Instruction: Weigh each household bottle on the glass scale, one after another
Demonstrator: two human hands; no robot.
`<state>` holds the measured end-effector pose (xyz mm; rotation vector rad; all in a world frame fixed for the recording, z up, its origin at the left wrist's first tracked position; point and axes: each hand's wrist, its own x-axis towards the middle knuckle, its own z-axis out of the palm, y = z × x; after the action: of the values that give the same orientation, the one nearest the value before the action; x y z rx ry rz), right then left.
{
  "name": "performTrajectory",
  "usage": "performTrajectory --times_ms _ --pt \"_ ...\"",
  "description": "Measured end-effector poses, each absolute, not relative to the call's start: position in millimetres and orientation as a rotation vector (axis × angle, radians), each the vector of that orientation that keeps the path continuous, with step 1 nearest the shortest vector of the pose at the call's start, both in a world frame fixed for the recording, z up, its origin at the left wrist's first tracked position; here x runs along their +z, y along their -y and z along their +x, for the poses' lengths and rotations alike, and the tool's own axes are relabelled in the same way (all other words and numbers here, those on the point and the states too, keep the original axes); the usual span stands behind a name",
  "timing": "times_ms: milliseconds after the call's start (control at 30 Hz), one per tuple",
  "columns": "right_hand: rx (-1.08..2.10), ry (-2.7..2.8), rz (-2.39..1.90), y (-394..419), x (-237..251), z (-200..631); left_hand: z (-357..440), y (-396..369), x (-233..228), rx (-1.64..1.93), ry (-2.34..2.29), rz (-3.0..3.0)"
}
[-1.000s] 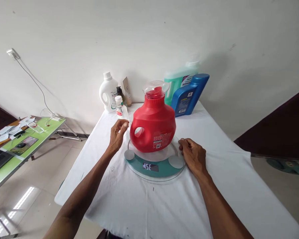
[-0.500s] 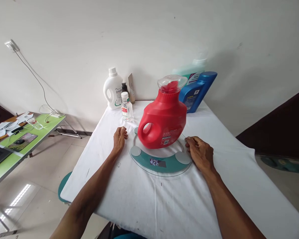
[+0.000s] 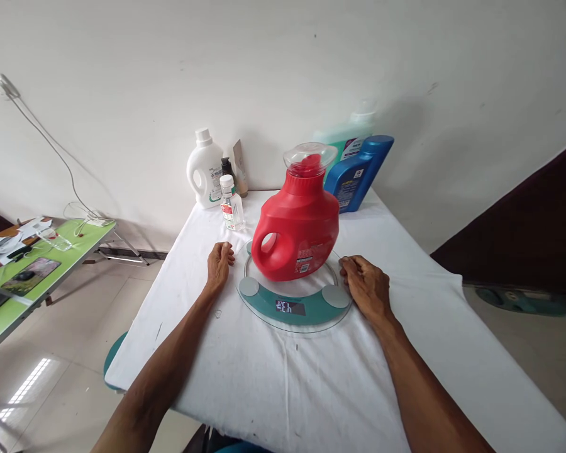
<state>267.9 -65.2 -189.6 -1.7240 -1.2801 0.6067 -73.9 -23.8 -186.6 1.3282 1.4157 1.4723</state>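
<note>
A big red detergent jug (image 3: 295,229) with a clear, flared cap stands on a round glass scale (image 3: 295,307). The scale's green band carries a lit digital display (image 3: 290,307). My left hand (image 3: 219,263) rests on the white cloth just left of the scale, its fingers curled in and nothing seen in them. At the scale's right edge lies my right hand (image 3: 366,283), also with curled fingers; its fingertips are at or against the glass rim, and I cannot tell whether they touch it. Neither hand is on the jug.
Behind stand a white jug (image 3: 204,170), a small clear bottle (image 3: 231,204), a dark pump bottle (image 3: 227,167) and a beige tube (image 3: 240,167). A blue bottle (image 3: 358,176) and a green bottle (image 3: 344,148) stand back right, near the wall. A green desk (image 3: 82,242) is at left.
The digits on the scale's display have changed. My view has swung slightly right, so everything appears shifted left. Both hands and the red jug keep their places on the table.
</note>
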Motion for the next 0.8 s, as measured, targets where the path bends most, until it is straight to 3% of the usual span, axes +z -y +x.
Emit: performTrajectory --times_ms 800 --pt "0.569 1.322 -1.694 63.1 -194.4 270.7 -72.9 25.3 -185.6 1.45 -1.44 1.342"
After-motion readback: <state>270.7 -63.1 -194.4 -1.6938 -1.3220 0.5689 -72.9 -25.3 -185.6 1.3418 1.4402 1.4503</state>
